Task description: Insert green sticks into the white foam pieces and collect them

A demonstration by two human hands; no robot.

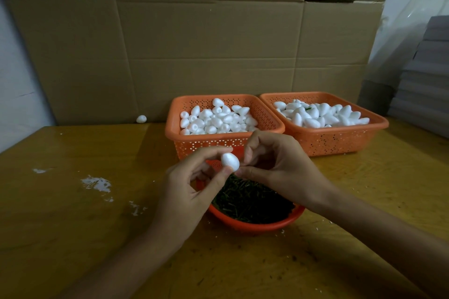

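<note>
Aloft, foam piece (230, 160) pinched, above bowl rim (255, 226)

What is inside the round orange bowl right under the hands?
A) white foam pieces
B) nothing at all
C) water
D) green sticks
D: the round orange bowl holds a dark heap of green sticks, while the white foam pieces lie in the square baskets behind it.

Head-worn camera looks forward-down, close over table (73, 213).
</note>
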